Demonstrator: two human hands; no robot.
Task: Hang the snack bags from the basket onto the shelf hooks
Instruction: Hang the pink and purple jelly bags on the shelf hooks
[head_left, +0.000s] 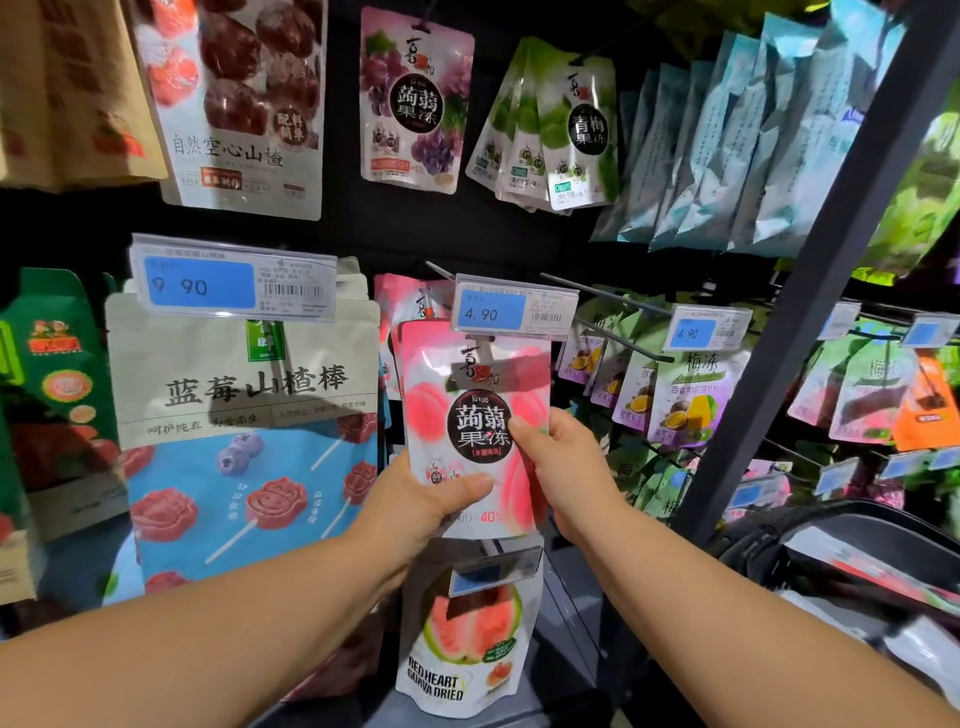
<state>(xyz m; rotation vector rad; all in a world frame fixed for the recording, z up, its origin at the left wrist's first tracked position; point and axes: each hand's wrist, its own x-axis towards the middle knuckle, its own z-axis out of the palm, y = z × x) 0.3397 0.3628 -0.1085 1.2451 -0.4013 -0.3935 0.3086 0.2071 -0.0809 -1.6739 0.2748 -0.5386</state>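
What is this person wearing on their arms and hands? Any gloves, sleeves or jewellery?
Nothing that shows. The left forearm and the right forearm are bare down to the picture's edge, with no sleeve or cuff in view. The left hand and the right hand wear no gloves, and no ring, watch or bracelet is visible. The thumbnails look short and unpainted.

Black hook shelf (519, 244); hanging on it: grape pouch (415, 98), blueberry-hawthorn bag (244, 415), guava bag (462, 639); price tags (491, 310) at front.

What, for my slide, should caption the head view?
Left hand and right hand hold pink jelly bag beneath 4.90 tag.
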